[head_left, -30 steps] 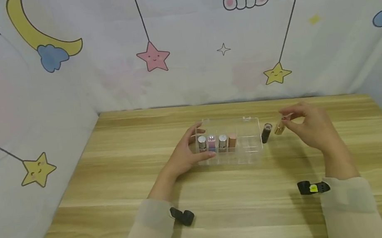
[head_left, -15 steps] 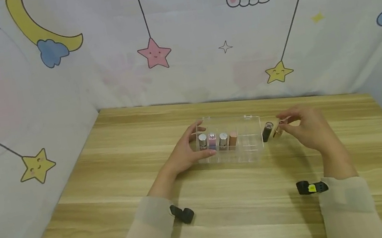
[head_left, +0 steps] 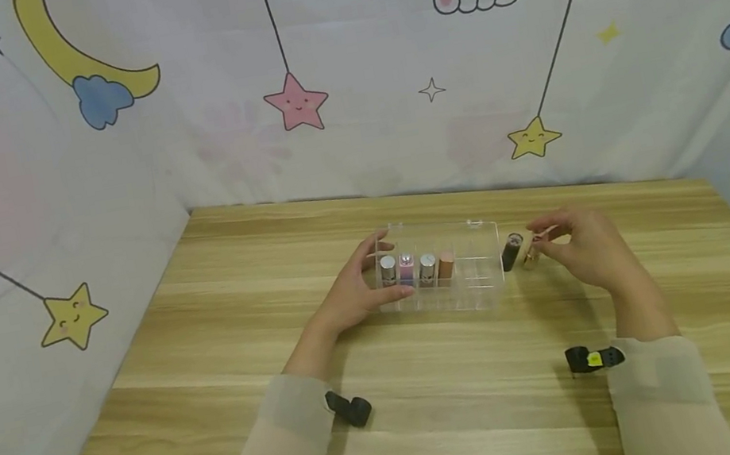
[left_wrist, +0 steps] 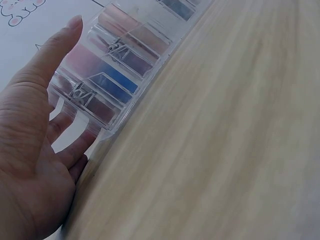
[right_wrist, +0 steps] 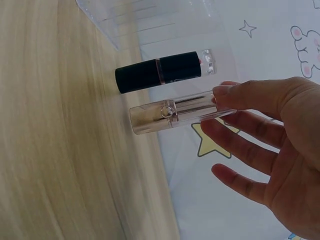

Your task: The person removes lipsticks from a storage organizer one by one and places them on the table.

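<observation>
Gold lipstick (right_wrist: 172, 111): prob light, slick, grab clear cap (right_wrist: 196, 106)
Right hand (head_left: 589, 246): pinching that
Left hand (head_left: 349, 291): gripping clear organizer (head_left: 476, 265), 9 o'clock

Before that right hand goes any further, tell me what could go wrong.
The right hand pinches the pale gold tube only near its clear top, so it might slip. The black tube stands close beside it and could get knocked over. The left hand holds the clear case at one end, so a bump might swing the other.
</observation>
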### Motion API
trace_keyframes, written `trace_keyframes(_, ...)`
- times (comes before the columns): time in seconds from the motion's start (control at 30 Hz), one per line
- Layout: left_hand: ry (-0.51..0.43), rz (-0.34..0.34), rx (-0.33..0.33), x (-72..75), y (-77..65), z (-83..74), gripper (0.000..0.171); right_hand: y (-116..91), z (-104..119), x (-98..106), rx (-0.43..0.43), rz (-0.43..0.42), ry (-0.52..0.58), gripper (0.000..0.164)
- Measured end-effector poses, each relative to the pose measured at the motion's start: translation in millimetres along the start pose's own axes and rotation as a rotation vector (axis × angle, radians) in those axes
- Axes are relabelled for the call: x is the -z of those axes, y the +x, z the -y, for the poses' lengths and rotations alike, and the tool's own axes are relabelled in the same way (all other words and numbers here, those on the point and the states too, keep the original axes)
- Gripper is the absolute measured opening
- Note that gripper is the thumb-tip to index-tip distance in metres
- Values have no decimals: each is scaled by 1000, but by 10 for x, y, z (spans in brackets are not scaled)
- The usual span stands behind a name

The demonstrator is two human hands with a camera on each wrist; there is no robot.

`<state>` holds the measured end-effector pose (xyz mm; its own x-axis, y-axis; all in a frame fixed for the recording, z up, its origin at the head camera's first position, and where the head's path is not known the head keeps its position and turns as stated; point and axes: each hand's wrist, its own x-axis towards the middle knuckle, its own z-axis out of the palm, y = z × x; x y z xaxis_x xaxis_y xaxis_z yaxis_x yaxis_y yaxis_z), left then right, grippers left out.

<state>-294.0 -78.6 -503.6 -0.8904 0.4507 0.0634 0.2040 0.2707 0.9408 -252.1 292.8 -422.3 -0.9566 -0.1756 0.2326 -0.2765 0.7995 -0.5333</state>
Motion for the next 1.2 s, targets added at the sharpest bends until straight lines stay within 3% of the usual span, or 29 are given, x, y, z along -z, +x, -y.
trace_keyframes(1.2,10,5,8,3,-15,-32,99,12,-2,-17,-59,57,-4,29)
